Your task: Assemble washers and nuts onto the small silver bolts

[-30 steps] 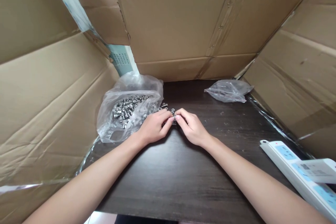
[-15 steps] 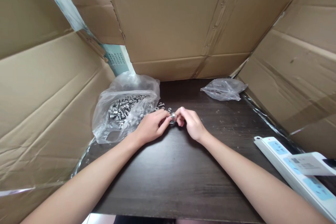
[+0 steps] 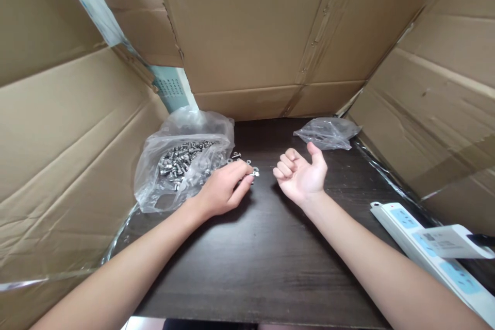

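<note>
My left hand (image 3: 228, 185) pinches a small metal bolt (image 3: 256, 172) between thumb and fingers. The bolt's end pokes out past the fingertips, and the rest of it is covered by them. To the right, my right hand (image 3: 303, 174) is turned palm up, apart from the bolt. Its thumb stands away from loosely curled fingers, and nothing shows in the palm. Several loose nuts and washers (image 3: 248, 162) and a bolt (image 3: 236, 155) lie on the dark table just beyond my left fingertips. Behind my left wrist, a clear plastic bag (image 3: 145, 180) holds a heap of bolts (image 3: 180, 164).
A second clear plastic bag (image 3: 328, 131) lies at the back right of the dark wooden table (image 3: 266, 263). A white power strip (image 3: 410, 227) with a tag (image 3: 450, 241) runs along the right side. Cardboard walls (image 3: 251, 36) enclose the left, back and right.
My right hand has moved away to the right from the bolt, turning its palm up and lifting its thumb. My left hand keeps its pinch on the bolt in nearly the same place.
</note>
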The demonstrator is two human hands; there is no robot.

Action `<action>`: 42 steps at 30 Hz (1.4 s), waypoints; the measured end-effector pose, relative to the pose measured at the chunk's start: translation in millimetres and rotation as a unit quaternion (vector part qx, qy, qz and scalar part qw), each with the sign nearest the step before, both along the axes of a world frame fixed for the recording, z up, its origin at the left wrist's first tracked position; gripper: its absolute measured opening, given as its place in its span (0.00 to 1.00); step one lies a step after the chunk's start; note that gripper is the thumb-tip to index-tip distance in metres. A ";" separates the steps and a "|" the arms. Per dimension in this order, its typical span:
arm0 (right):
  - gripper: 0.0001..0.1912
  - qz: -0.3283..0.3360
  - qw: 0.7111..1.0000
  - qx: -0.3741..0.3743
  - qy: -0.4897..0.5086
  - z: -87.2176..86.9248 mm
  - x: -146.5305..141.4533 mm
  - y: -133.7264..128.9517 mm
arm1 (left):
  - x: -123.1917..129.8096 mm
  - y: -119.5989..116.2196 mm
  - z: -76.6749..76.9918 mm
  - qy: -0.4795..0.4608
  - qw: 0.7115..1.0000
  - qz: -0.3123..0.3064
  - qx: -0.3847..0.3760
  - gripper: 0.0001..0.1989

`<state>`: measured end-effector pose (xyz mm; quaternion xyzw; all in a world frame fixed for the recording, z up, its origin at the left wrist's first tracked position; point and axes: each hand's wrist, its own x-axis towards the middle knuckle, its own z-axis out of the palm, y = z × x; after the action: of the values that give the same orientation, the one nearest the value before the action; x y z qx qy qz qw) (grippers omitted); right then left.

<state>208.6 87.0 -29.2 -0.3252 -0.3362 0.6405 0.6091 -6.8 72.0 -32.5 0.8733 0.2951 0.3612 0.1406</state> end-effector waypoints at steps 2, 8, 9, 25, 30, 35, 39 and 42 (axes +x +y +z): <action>0.23 0.002 0.999 -0.021 0.033 0.7 -2.0 -1.9 | 5.5 -10.9 5.6 -0.007 0.998 -0.059 -0.026 0.09; 0.20 -0.075 0.993 -0.054 0.072 -5.5 -4.2 3.5 | 26.9 -44.6 5.6 0.036 0.977 -0.143 -0.153 0.08; 0.20 -0.090 0.992 -0.047 0.071 -6.2 -4.0 4.0 | 29.2 -48.1 4.9 0.039 0.971 -0.158 -0.173 0.08; 0.20 -0.075 0.997 0.001 0.010 -5.4 -7.9 1.2 | 24.2 -39.4 7.9 0.023 0.958 -0.167 -0.232 0.11; 0.18 -0.071 0.995 -0.044 0.055 -3.6 -8.8 0.6 | 25.2 -39.5 10.5 -0.005 0.971 -0.134 -0.200 0.13; 0.19 -0.061 0.996 -0.039 0.049 -2.8 -9.5 0.5 | 23.6 -40.0 11.1 0.018 0.957 -0.180 -0.225 0.14; 0.19 -0.043 0.996 -0.048 0.053 -1.0 -10.6 -1.0 | 24.1 -39.7 9.7 -0.007 0.972 -0.148 -0.180 0.12; 0.21 -0.008 0.998 -0.044 0.049 1.6 -13.2 -4.2 | 25.4 -39.2 7.8 0.004 0.967 -0.175 -0.185 0.10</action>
<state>195.4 82.8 -27.6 -0.3225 -0.2747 0.6651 0.6150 18.6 32.8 -24.7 0.8716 0.2003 0.2662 0.3597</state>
